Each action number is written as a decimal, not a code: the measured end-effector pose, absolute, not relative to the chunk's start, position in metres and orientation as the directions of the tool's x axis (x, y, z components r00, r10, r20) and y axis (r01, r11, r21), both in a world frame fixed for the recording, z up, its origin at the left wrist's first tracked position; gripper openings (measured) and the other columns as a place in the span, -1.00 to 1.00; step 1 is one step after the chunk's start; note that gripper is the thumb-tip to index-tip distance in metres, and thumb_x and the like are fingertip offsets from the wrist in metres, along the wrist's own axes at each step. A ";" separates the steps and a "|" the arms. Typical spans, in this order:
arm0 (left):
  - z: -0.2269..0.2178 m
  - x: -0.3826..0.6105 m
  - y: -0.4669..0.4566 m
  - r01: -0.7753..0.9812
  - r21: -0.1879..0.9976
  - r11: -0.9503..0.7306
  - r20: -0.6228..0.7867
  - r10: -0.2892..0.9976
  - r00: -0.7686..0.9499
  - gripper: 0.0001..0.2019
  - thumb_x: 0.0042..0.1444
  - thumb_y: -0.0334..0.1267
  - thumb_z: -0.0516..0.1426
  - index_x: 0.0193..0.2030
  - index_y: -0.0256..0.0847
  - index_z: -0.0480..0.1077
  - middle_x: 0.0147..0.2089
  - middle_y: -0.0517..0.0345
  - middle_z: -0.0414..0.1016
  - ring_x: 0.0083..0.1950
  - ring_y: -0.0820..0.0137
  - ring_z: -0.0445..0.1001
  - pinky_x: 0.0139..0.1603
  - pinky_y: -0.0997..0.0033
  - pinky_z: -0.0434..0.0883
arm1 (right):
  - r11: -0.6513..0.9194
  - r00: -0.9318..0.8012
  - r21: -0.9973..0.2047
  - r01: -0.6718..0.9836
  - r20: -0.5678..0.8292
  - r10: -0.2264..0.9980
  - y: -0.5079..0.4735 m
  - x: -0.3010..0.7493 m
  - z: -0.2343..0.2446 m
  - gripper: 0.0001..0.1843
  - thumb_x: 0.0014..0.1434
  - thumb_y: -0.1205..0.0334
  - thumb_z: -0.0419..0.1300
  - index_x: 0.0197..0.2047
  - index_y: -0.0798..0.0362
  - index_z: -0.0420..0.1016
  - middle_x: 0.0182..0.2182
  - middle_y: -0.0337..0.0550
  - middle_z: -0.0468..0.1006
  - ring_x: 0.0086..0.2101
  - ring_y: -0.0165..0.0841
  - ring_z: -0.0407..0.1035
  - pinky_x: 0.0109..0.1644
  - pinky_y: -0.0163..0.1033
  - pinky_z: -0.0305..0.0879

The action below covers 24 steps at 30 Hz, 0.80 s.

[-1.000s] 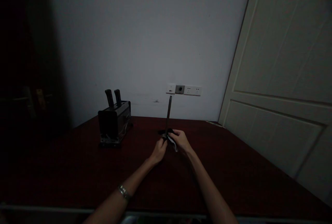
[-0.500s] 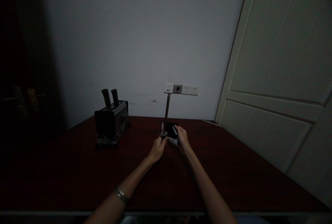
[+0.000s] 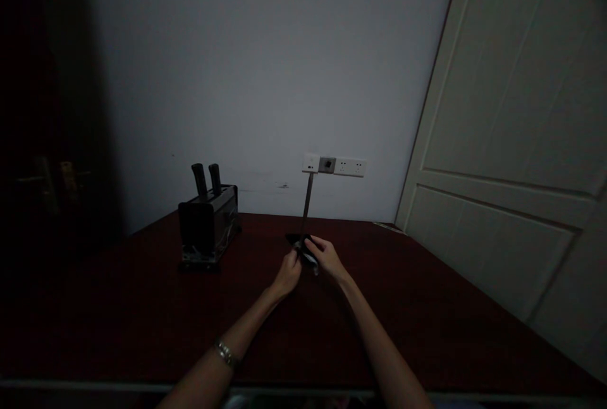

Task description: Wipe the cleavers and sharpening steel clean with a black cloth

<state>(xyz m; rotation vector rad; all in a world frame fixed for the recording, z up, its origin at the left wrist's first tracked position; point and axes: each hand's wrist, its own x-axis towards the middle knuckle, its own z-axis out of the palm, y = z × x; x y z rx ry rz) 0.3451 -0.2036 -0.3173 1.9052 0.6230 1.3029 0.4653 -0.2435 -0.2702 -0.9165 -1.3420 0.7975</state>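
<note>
My left hand (image 3: 288,275) is closed round the handle of a thin metal rod (image 3: 307,205), perhaps a sharpening steel, which stands almost upright over a dark red table (image 3: 142,320). My right hand (image 3: 326,258) is closed on a small dark flat object with a white part (image 3: 303,250), held against the base of the rod. What the small object is I cannot make out in the dim light. A metal bracelet (image 3: 226,353) is on my left wrist.
A dark knife block (image 3: 207,225) with two black handles stands at the table's back left. A white socket strip (image 3: 336,165) is on the wall behind the rod. A pale door (image 3: 512,143) is at the right.
My right hand lifted the small dark object up beside the rod half a second ago, then brought it back down to the rod's base. The left hand has stayed on the handle.
</note>
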 end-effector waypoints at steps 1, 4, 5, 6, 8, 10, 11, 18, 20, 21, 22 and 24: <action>-0.317 0.345 -0.203 -0.005 0.794 -0.608 0.567 0.738 0.365 -0.74 0.08 -0.24 -0.05 -0.19 -0.32 0.34 -0.25 0.05 0.46 -0.22 0.35 0.38 -0.16 0.41 0.29 | 0.442 0.067 -0.896 0.045 0.444 0.894 -0.244 0.465 -0.271 -0.65 -0.07 0.00 0.20 -0.30 0.09 0.55 -0.49 -0.22 0.51 -0.53 -0.46 0.31 -0.54 -0.40 0.21; -0.317 0.345 -0.204 0.002 0.796 -0.606 0.565 0.744 0.357 -0.75 0.08 -0.22 -0.04 -0.21 -0.32 0.34 -0.26 0.06 0.46 -0.22 0.35 0.37 -0.17 0.42 0.28 | 0.413 0.023 -0.910 0.034 0.414 0.910 -0.244 0.465 -0.273 -0.64 -0.07 0.01 0.20 -0.29 0.10 0.54 -0.52 -0.23 0.49 -0.59 -0.50 0.26 -0.59 -0.41 0.17; -0.317 0.345 -0.204 0.005 0.795 -0.607 0.567 0.745 0.351 -0.75 0.08 -0.21 -0.04 -0.22 -0.31 0.34 -0.27 0.06 0.45 -0.23 0.35 0.37 -0.18 0.42 0.28 | 0.402 0.027 -0.915 0.020 0.403 0.915 -0.242 0.466 -0.273 -0.64 -0.08 0.01 0.21 -0.29 0.10 0.54 -0.53 -0.24 0.49 -0.62 -0.50 0.25 -0.60 -0.40 0.16; -0.316 0.345 -0.205 0.012 0.796 -0.606 0.566 0.750 0.342 -0.75 0.08 -0.19 -0.03 -0.24 -0.31 0.34 -0.28 0.07 0.45 -0.24 0.36 0.37 -0.19 0.43 0.28 | 0.403 0.051 -0.915 0.001 0.403 0.914 -0.241 0.467 -0.274 -0.64 -0.09 0.02 0.23 -0.30 0.10 0.54 -0.54 -0.23 0.48 -0.62 -0.50 0.25 -0.59 -0.39 0.17; -0.316 0.346 -0.206 0.047 0.806 -0.590 0.547 0.773 0.322 -0.74 0.08 -0.14 -0.03 -0.32 -0.30 0.34 -0.38 0.11 0.42 -0.32 0.39 0.35 -0.27 0.46 0.26 | 0.439 0.145 -0.898 -0.040 0.429 0.891 -0.235 0.471 -0.276 -0.66 -0.12 0.03 0.25 -0.34 0.11 0.54 -0.51 -0.22 0.50 -0.55 -0.45 0.30 -0.50 -0.36 0.23; -0.314 0.347 -0.209 0.086 0.819 -0.568 0.520 0.796 0.308 -0.70 0.09 -0.08 -0.03 -0.41 -0.29 0.32 -0.48 0.16 0.36 -0.41 0.43 0.30 -0.35 0.48 0.23 | 0.484 0.260 -0.872 -0.070 0.453 0.853 -0.230 0.477 -0.276 -0.66 -0.11 0.01 0.24 -0.35 0.11 0.52 -0.46 -0.20 0.51 -0.46 -0.41 0.34 -0.39 -0.33 0.26; -0.313 0.347 -0.210 0.096 0.820 -0.564 0.514 0.800 0.309 -0.69 0.09 -0.05 -0.03 -0.44 -0.28 0.30 -0.51 0.19 0.33 -0.44 0.45 0.28 -0.37 0.49 0.21 | 0.497 0.303 -0.864 -0.076 0.455 0.837 -0.228 0.481 -0.276 -0.65 -0.10 0.00 0.22 -0.33 0.10 0.50 -0.44 -0.20 0.51 -0.43 -0.39 0.35 -0.35 -0.32 0.26; -0.310 0.347 -0.214 0.078 0.811 -0.580 0.527 0.782 0.333 -0.67 0.09 -0.02 -0.05 -0.44 -0.27 0.27 -0.53 0.22 0.27 -0.47 0.47 0.25 -0.40 0.49 0.18 | 0.464 0.334 -0.873 -0.151 0.396 0.855 -0.234 0.493 -0.266 -0.65 -0.17 0.03 0.25 -0.32 0.06 0.43 -0.43 -0.23 0.47 -0.43 -0.38 0.32 -0.36 -0.31 0.20; -0.311 0.347 -0.213 0.067 0.807 -0.587 0.533 0.773 0.344 -0.68 0.10 -0.03 -0.05 -0.39 -0.28 0.28 -0.52 0.22 0.28 -0.47 0.47 0.24 -0.41 0.50 0.18 | 0.423 0.262 -0.894 -0.147 0.377 0.888 -0.237 0.491 -0.264 -0.72 -0.16 0.06 0.22 -0.37 0.05 0.41 -0.52 -0.28 0.42 -0.50 -0.40 0.28 -0.42 -0.33 0.16; -0.312 0.347 -0.212 0.060 0.804 -0.591 0.539 0.768 0.347 -0.68 0.11 -0.04 -0.06 -0.37 -0.28 0.29 -0.52 0.22 0.29 -0.46 0.47 0.24 -0.40 0.50 0.18 | 0.417 0.239 -0.899 -0.133 0.379 0.894 -0.238 0.490 -0.263 -0.76 -0.15 0.08 0.20 -0.41 0.05 0.39 -0.55 -0.30 0.39 -0.52 -0.42 0.25 -0.44 -0.33 0.14; -0.312 0.347 -0.212 0.056 0.802 -0.595 0.543 0.764 0.349 -0.68 0.11 -0.04 -0.06 -0.36 -0.29 0.29 -0.51 0.22 0.29 -0.46 0.47 0.24 -0.40 0.51 0.18 | 0.419 0.223 -0.900 -0.115 0.388 0.894 -0.238 0.490 -0.262 -0.79 -0.14 0.09 0.18 -0.45 0.05 0.38 -0.58 -0.32 0.36 -0.53 -0.43 0.23 -0.45 -0.34 0.12; -0.313 0.347 -0.211 0.060 0.802 -0.595 0.541 0.765 0.348 -0.67 0.11 -0.03 -0.06 -0.38 -0.29 0.28 -0.51 0.22 0.29 -0.45 0.47 0.24 -0.39 0.50 0.18 | 0.428 0.187 -0.901 -0.073 0.409 0.893 -0.238 0.491 -0.258 -0.83 -0.14 0.13 0.15 -0.53 0.05 0.34 -0.60 -0.34 0.32 -0.53 -0.45 0.19 -0.44 -0.35 0.09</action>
